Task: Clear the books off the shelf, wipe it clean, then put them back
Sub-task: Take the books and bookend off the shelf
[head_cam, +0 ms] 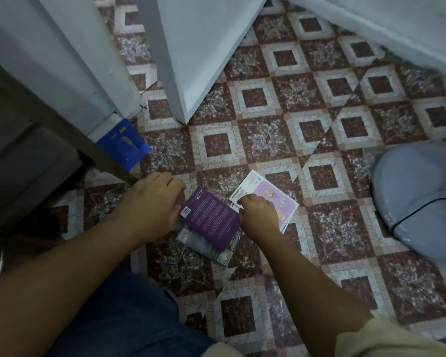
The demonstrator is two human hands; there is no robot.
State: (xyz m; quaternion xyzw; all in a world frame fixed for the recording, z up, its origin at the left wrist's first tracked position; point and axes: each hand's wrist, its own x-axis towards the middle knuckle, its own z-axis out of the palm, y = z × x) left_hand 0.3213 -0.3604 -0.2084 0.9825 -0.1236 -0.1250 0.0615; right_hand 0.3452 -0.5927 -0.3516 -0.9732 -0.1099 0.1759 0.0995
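Note:
A small stack of books lies on the patterned floor in front of me. On top is a purple book (211, 217), back cover up, over a grey book (204, 243). A thin pink and white booklet (273, 194) lies just right of the stack. My left hand (152, 204) grips the left edge of the stack, fingers curled around it. My right hand (259, 215) rests on the booklet's near-left corner, fingers bent over the right edge of the purple book. No shelf board is clearly in view.
A blue box (124, 143) lies on the floor by a dark furniture leg (106, 158) at the left. A white open door (191, 60) stands ahead. A grey round fan base (417, 199) with a cable sits at the right.

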